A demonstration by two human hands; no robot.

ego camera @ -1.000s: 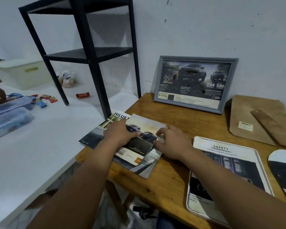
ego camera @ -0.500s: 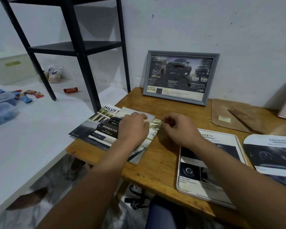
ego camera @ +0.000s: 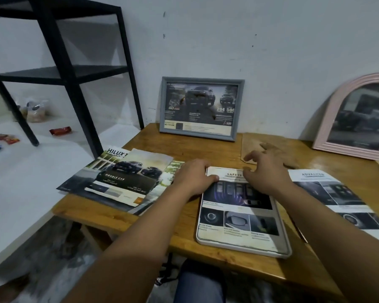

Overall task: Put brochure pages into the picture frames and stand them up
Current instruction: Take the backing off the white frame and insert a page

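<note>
A white arched frame [ego camera: 242,241] lies flat on the wooden table [ego camera: 184,217] with a "Safety" brochure page [ego camera: 236,206] on it. My left hand [ego camera: 193,178] rests on the frame's top left corner, thumb on the page. My right hand [ego camera: 265,173] hovers over its top edge with fingers spread, holding nothing. A stack of brochure pages [ego camera: 123,182] lies at the table's left end. Against the wall stand a grey frame [ego camera: 200,108] with a page in it and a pink arched frame [ego camera: 357,117]. Another arched page [ego camera: 341,197] lies at right.
A brown frame backing board [ego camera: 252,145] lies behind my right hand. A black metal shelf [ego camera: 59,68] stands on a white surface [ego camera: 20,182] to the left, with candy wrappers [ego camera: 59,130] and small bags [ego camera: 34,110] on it. A gap shows the floor below.
Both hands have left the brochure stack and moved right to the white arched frame. The view has swung right, bringing the pink frame into sight.
</note>
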